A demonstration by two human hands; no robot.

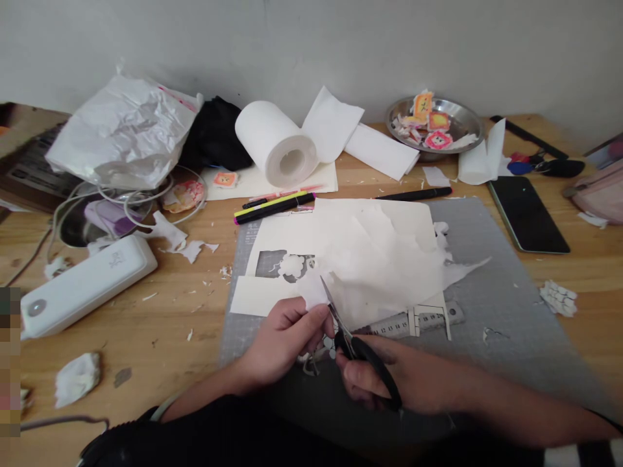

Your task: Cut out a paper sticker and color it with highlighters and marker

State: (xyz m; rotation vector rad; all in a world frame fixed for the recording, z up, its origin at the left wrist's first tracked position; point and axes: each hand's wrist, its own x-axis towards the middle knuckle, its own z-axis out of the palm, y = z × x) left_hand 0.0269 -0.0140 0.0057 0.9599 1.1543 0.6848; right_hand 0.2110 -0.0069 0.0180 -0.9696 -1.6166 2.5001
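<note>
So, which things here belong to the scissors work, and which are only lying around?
Seemingly in use: paper piece in the left hand, scissors in the right hand, cutting mat beneath.
Probably lying about: phone, paper roll, plastic bag, metal dish.

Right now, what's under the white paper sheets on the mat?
Part of a ruler and the grey cutting mat show; the rest beneath the paper sheets is covered.

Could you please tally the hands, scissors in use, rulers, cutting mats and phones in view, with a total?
Left hand and right hand: 2
Scissors in use: 1 pair
Ruler: 1
Cutting mat: 1
Phone: 1
Total: 6
</note>
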